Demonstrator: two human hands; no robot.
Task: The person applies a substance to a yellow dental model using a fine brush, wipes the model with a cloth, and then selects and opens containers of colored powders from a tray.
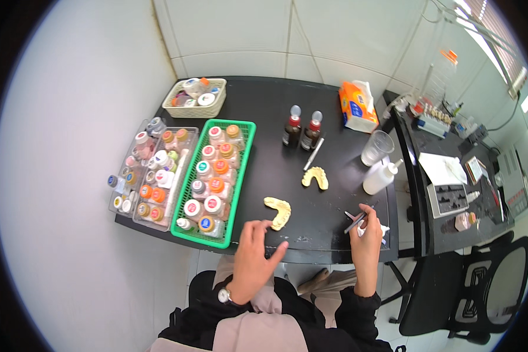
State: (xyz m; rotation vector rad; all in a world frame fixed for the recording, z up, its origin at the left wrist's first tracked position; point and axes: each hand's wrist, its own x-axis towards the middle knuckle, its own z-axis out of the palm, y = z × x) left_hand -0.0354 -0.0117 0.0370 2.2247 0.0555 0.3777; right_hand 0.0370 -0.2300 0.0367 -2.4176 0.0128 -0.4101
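Note:
My left hand [256, 257] hangs at the table's front edge, fingers apart and nothing held. Its fingertips are right beside a cream, horseshoe-shaped dental cast [283, 215]; whether they touch it I cannot tell. A second dental cast [315, 178] lies farther back, with a thin white-and-dark stick [314, 155] just behind it. At the front right, my right hand [365, 242] pinches a slim dark rod-like tool [354, 224]. Under and around that hand lie other thin tools and something white, partly hidden by the fingers.
Left of the casts stands a green basket [247, 154] of capped jars, beside clear trays [136, 220] with more jars and a cream basket [216, 110]. Behind are brown dropper bottles [291, 132] and a tissue pack [358, 107]. A clear cup [377, 148] and white squeeze bottle [379, 178] stand right.

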